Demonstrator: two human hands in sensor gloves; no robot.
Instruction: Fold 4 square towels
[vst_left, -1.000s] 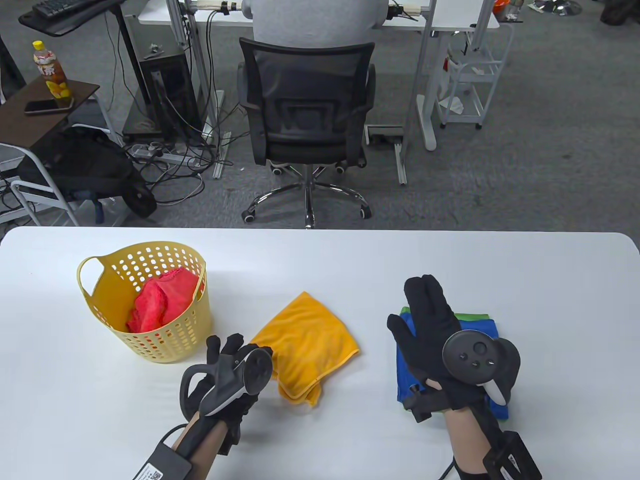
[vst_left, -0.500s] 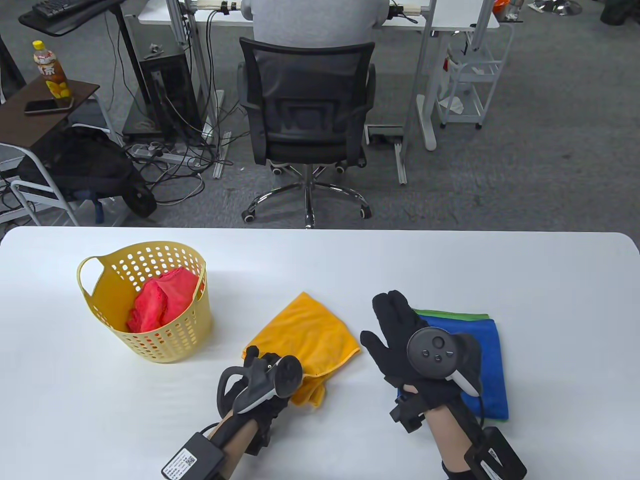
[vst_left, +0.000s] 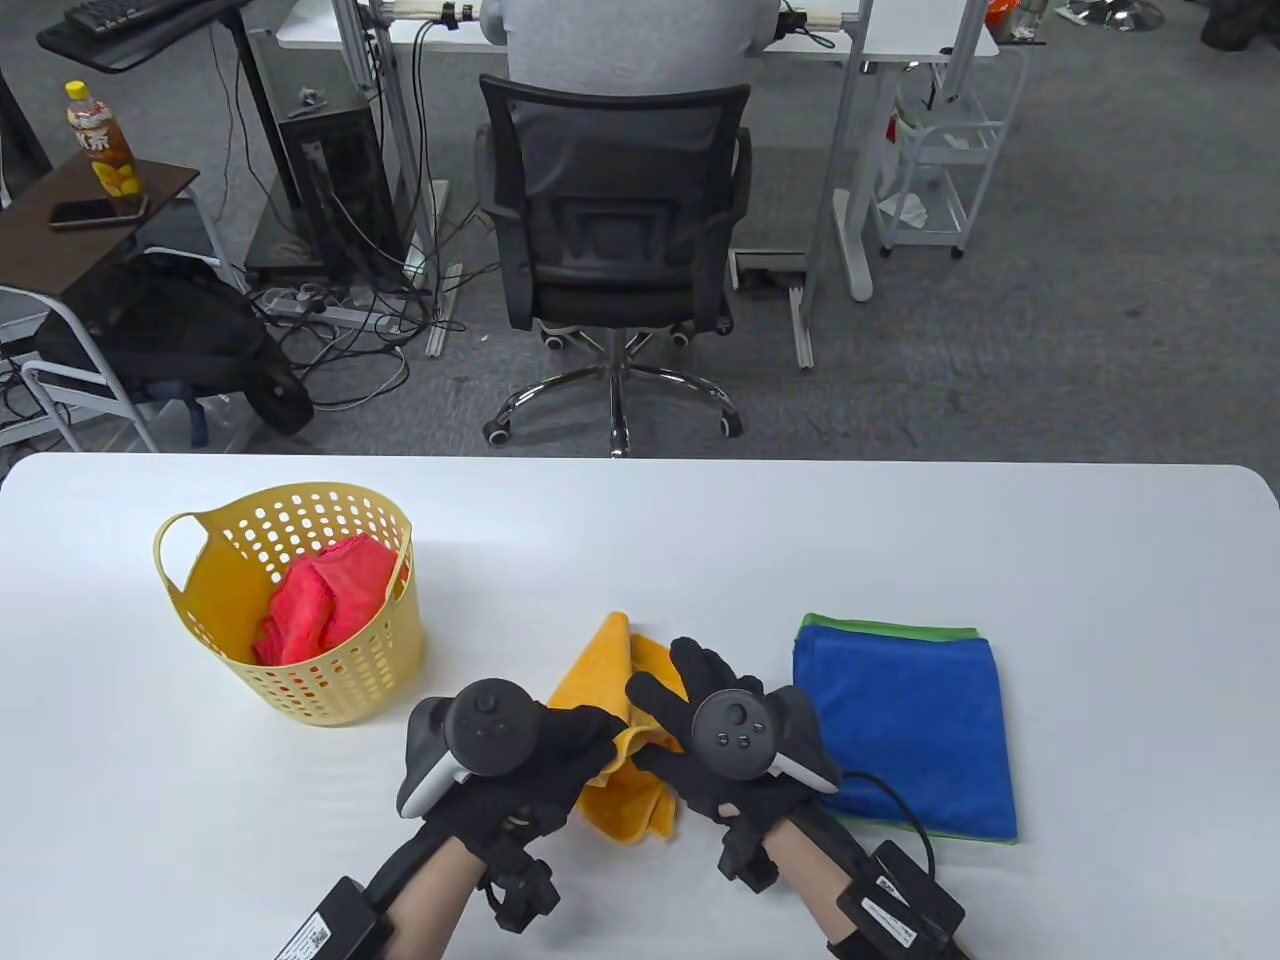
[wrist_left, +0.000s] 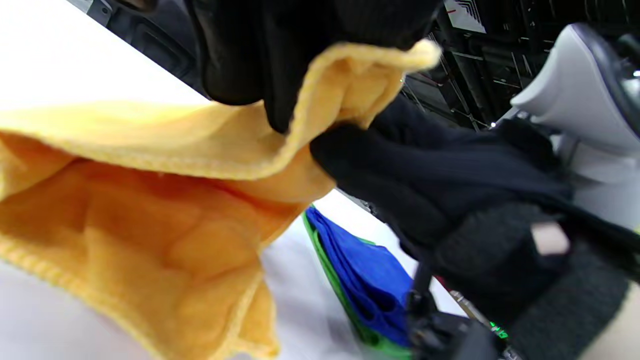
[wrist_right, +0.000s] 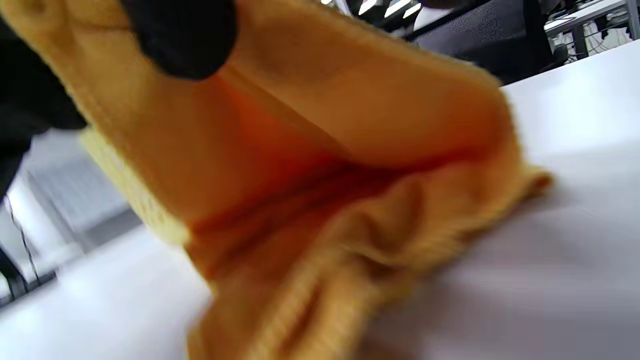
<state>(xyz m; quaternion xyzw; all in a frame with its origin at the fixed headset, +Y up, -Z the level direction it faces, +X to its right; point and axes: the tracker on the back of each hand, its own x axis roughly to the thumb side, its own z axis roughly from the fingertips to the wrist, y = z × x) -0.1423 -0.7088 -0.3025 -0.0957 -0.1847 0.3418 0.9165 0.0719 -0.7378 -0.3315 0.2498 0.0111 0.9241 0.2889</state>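
Observation:
A crumpled orange towel (vst_left: 607, 668) lies near the front of the white table (vst_left: 1100, 560), partly lifted between my hands. My left hand (vst_left: 598, 738) pinches its near edge; in the left wrist view the fingers (wrist_left: 280, 75) clamp the orange towel's hem (wrist_left: 210, 150). My right hand (vst_left: 662, 703) reaches in from the right and grips the same bunched corner; a fingertip (wrist_right: 185, 35) presses on the orange towel (wrist_right: 350, 150). A folded blue towel (vst_left: 905, 725) lies on a green one (vst_left: 890, 629) to the right. A red towel (vst_left: 325, 600) sits in the yellow basket (vst_left: 350, 690).
The basket stands at the table's left. Beyond the far edge are an office chair (vst_left: 615, 230) with a seated person, desks and cables. The folded blue and green towels (wrist_left: 370, 285) lie close to my right wrist.
My right hand left the blue towel and moved left to the orange towel. My left hand moved right and took the towel's near edge, bunching and lifting it.

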